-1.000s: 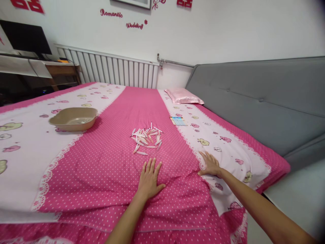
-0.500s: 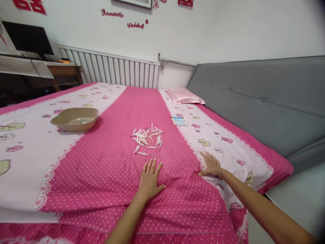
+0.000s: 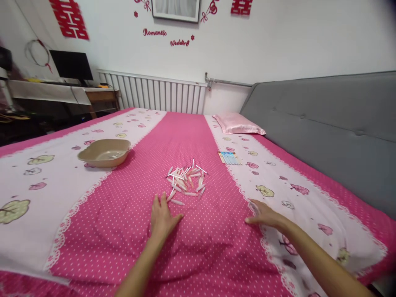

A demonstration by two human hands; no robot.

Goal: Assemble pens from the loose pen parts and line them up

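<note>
My left hand (image 3: 163, 217) is open over the pink dotted bedspread (image 3: 123, 231), thumb out to the right, holding nothing. Just beyond its fingers lies a loose pile of slim pen-like sticks (image 3: 187, 180), mostly white and pale pink, several crossing each other. To the right, my right hand (image 3: 266, 213) is open with thumb and fingers apart, at the lace border of the white strip. It too holds nothing. Further off, a neat row of light blue pens (image 3: 229, 158) lies side by side on that border.
A beige plastic basin (image 3: 105, 153) stands on the bed at left, with something clear inside. A pink pillow (image 3: 238, 123) lies at the back right by the grey padded headboard (image 3: 324, 115). Behind are a radiator (image 3: 154, 93) and a desk with a monitor (image 3: 71, 66).
My left hand has moved left, closer to the near edge of the pile. My right hand stays beside the lace border. The camera view has shifted left and up.
</note>
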